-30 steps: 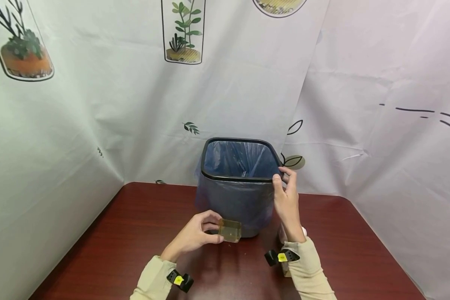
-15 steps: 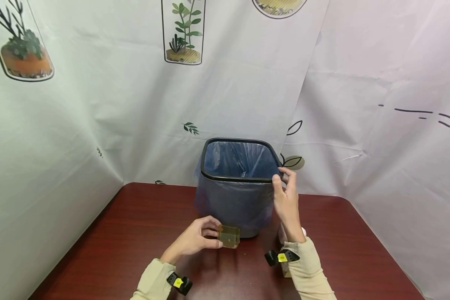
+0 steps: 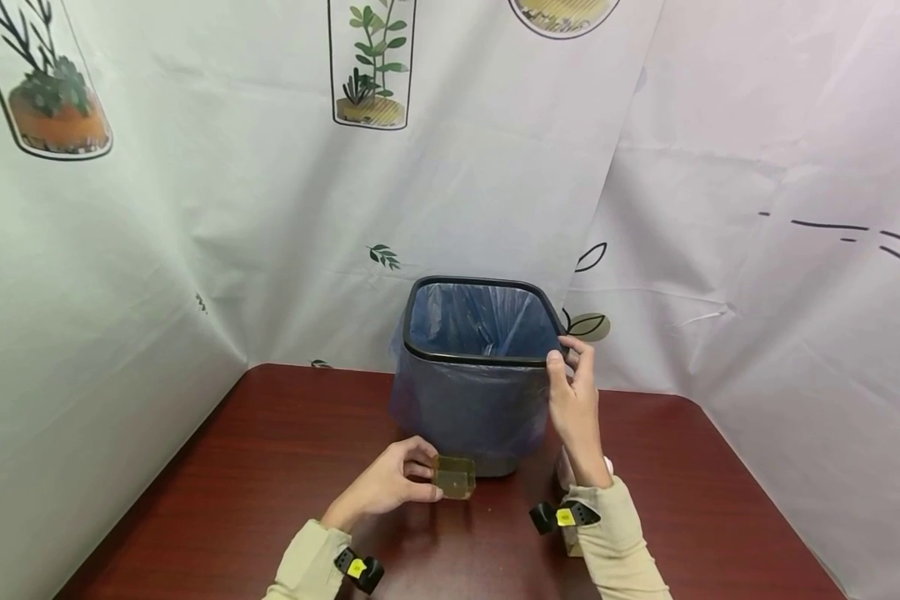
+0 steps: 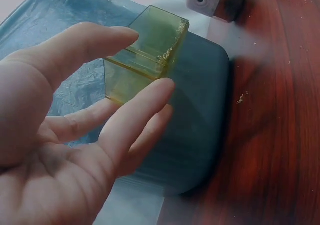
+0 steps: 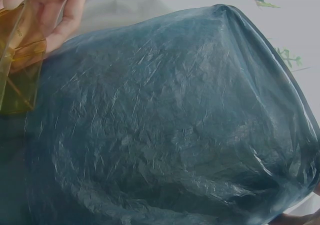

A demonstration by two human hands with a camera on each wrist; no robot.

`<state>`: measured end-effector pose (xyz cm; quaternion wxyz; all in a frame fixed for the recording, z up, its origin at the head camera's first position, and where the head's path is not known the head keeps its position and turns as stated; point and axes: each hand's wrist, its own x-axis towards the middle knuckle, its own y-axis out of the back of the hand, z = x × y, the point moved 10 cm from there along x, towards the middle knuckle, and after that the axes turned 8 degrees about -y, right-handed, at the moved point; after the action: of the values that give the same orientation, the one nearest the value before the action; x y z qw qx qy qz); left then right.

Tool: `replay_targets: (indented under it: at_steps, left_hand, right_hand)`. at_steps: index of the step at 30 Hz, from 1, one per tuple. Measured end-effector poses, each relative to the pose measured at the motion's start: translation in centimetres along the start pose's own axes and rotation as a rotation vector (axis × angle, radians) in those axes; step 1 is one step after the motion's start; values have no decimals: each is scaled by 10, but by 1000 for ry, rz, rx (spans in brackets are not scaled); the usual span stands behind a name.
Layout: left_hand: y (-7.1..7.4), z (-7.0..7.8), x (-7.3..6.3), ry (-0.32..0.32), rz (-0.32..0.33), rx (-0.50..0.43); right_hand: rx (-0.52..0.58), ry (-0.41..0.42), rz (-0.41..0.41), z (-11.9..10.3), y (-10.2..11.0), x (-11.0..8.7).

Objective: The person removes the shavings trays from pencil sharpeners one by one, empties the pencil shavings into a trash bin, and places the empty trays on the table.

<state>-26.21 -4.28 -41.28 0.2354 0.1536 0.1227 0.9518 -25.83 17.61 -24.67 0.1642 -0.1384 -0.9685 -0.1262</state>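
Note:
My left hand [image 3: 390, 482] pinches a small see-through yellow plastic box [image 3: 454, 477] by its left side, low in front of the bin. Thumb and fingers are apart on either side of the box [image 4: 159, 32] in the left wrist view, where pale crumbs lie along one edge. At the back of the table stands a dark bin [image 3: 499, 465], upright, lined with a blue plastic bag [image 3: 468, 408] folded over its outside. With thumb and fingers, my right hand [image 3: 576, 412] grips the right corner of its black rim [image 3: 480, 361].
Crumbs [image 4: 242, 98] are scattered on the reddish-brown table [image 3: 300, 433]. A pale and brown block-like thing [image 4: 216, 2] stands on the table, mostly hidden behind my right forearm in the head view. A printed white cloth [image 3: 292, 208] hangs around the back and sides.
My left hand has moved down and slightly left with the yellow box, away from the bin's front. My right hand stays on the rim, and the bin has not moved.

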Motion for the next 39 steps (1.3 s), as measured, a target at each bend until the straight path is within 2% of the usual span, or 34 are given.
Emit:
replay_targets:
  at_steps: [2,10,13,20,28,34,39]
  left_hand:
    - [-1,-3,-1,13,0,4]
    - [-1,-10,-2,26,7,57]
    - [-1,-11,-1,19,9,85]
    - [0,-12,-1,31,12,106]
    - [-4,-15,-1,24,-5,130]
    - [-4,-17,-2,22,12,133]
    - [-5,-20,-1,24,1,183]
  right_hand:
    - [1,-1,-4,1,-1,1]
    - [13,24,-2,37,-4,21]
    - [17,19,-2,32,-3,18]
    - [15,8,-3,3,-1,2]
    - [21,9,1,0,0,1]
    - [29,9,-5,1,0,2]
    - [21,11,-6,2,0,2]
